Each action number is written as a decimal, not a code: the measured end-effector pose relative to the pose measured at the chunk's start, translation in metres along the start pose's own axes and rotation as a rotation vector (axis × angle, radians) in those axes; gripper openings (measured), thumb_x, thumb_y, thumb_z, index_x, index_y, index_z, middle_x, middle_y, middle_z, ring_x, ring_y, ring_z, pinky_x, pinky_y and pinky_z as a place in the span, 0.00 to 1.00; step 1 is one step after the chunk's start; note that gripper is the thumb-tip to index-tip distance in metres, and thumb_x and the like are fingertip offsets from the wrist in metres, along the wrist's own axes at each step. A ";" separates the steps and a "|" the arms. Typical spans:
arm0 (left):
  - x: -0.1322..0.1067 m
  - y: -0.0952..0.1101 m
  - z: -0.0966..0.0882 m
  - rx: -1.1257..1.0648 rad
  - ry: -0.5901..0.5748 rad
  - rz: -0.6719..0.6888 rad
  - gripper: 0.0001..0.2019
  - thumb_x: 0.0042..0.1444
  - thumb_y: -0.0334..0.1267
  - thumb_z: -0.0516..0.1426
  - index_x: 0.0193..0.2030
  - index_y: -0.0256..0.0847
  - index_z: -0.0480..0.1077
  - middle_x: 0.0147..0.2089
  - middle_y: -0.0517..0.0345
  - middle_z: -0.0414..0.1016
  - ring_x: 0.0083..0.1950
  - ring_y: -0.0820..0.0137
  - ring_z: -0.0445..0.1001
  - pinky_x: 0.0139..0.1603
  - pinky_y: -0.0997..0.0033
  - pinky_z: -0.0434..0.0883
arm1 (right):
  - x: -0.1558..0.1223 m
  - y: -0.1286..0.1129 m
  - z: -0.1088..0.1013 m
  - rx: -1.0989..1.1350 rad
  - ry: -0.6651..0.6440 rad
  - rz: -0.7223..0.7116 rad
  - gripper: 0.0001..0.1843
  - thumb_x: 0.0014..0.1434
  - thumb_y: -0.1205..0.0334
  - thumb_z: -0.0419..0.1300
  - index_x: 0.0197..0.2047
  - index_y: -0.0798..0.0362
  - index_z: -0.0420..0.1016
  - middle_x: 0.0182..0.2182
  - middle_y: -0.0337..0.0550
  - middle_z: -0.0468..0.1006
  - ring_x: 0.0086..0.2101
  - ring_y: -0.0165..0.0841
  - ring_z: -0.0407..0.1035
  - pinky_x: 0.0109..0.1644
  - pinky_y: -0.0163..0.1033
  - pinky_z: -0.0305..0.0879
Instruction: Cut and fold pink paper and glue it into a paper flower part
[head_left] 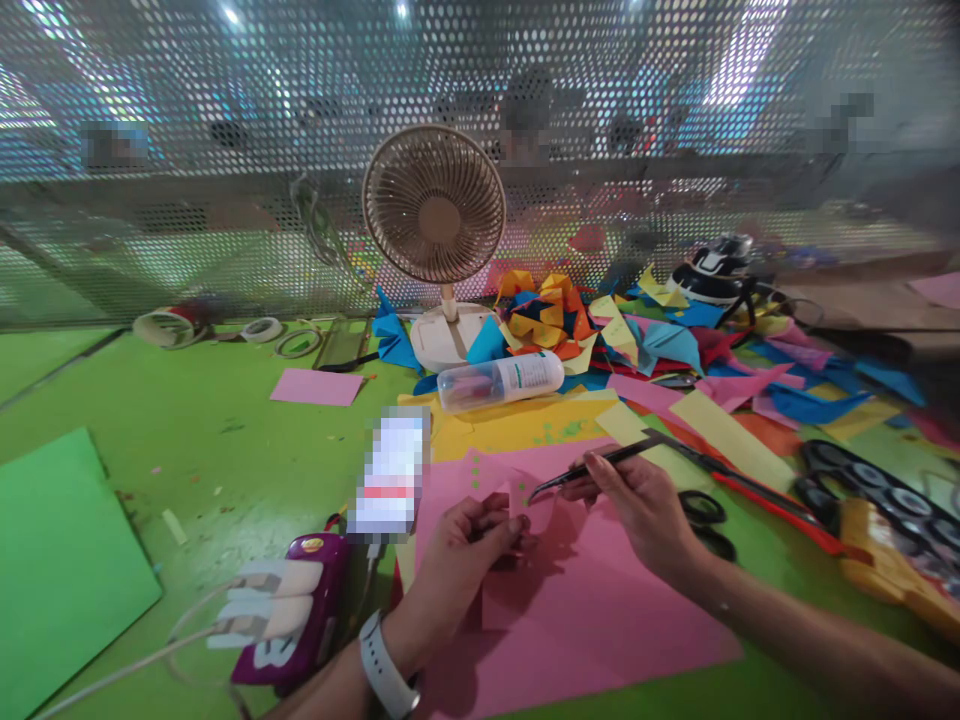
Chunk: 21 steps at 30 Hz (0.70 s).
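Observation:
My left hand [469, 545] is closed on a small folded pink paper piece [525, 500], held just above a large pink sheet [600, 610] on the green table. My right hand [645, 505] pinches black tweezers [592, 467] whose tips point left and touch the top of the pink piece. A white band sits on my left wrist.
A beige desk fan [435, 215] stands behind, with a lying clear bottle [501, 380] and a heap of coloured paper folds [600, 330]. Scissors [720, 500] and a yellow glue gun [892, 570] lie right. A purple power bank [300, 620] and green sheet [60, 560] lie left.

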<state>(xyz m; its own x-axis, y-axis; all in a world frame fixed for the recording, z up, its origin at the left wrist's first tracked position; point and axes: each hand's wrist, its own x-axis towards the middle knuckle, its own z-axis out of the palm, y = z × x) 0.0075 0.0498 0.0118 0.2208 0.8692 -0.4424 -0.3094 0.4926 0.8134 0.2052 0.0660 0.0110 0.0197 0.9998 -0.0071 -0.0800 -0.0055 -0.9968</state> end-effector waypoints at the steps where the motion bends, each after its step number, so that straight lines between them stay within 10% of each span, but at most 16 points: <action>1: 0.000 0.000 0.000 0.001 -0.001 0.000 0.19 0.41 0.39 0.69 0.38 0.36 0.69 0.28 0.58 0.78 0.29 0.70 0.78 0.30 0.74 0.73 | 0.000 -0.001 0.000 -0.001 0.000 0.000 0.17 0.58 0.48 0.59 0.33 0.55 0.75 0.25 0.47 0.81 0.27 0.37 0.77 0.28 0.35 0.70; 21: -0.001 -0.001 -0.002 0.038 -0.027 -0.026 0.15 0.43 0.41 0.68 0.32 0.33 0.72 0.30 0.50 0.80 0.33 0.66 0.79 0.34 0.71 0.74 | -0.003 0.001 0.000 -0.021 -0.019 -0.021 0.15 0.60 0.51 0.58 0.35 0.56 0.72 0.27 0.47 0.81 0.29 0.36 0.77 0.31 0.36 0.72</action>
<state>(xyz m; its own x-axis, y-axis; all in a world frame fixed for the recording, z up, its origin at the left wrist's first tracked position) 0.0056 0.0489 0.0106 0.2529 0.8545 -0.4536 -0.2684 0.5124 0.8157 0.2046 0.0628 0.0103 0.0019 0.9999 0.0148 -0.0590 0.0149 -0.9981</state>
